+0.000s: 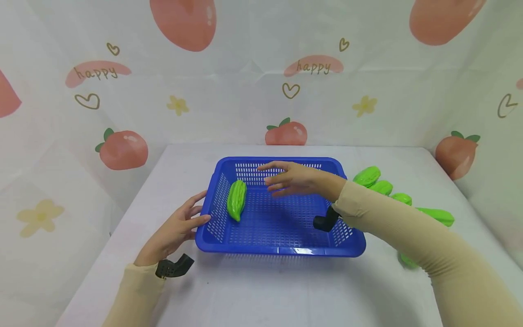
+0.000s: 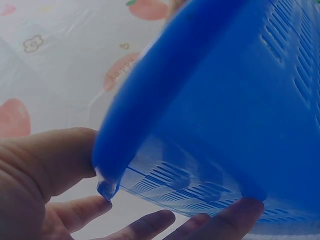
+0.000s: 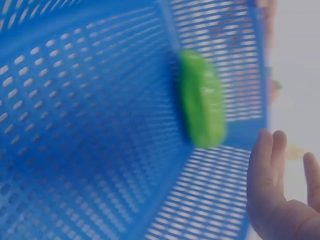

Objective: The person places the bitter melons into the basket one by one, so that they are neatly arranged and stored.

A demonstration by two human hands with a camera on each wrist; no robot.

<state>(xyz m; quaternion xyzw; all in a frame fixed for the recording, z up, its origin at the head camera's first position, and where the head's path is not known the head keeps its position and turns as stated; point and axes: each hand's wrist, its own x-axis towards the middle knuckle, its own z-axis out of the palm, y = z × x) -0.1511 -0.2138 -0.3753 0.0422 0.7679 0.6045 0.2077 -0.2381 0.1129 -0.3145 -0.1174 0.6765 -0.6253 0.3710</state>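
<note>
A blue plastic basket (image 1: 261,249) with slotted walls stands on the white table. One bright green, ridged bitter melon (image 1: 236,200) lies inside along its left wall; the right wrist view shows this melon (image 3: 202,102) too. My left hand (image 1: 180,225) grips the basket's left rim, thumb on the rim and fingers against the outer wall, as the left wrist view shows the thumb (image 2: 65,155) and fingers beneath. Over the back middle of the basket hovers my right hand (image 1: 292,178), its fingers loosely extended and nothing held, to the right of the melon.
Several more green bitter melons (image 1: 367,176) lie in a row on the table, right of the basket. Another green piece (image 1: 407,260) shows partly below the right sleeve (image 1: 392,227). A printed white cloth (image 1: 245,91) hangs behind the table.
</note>
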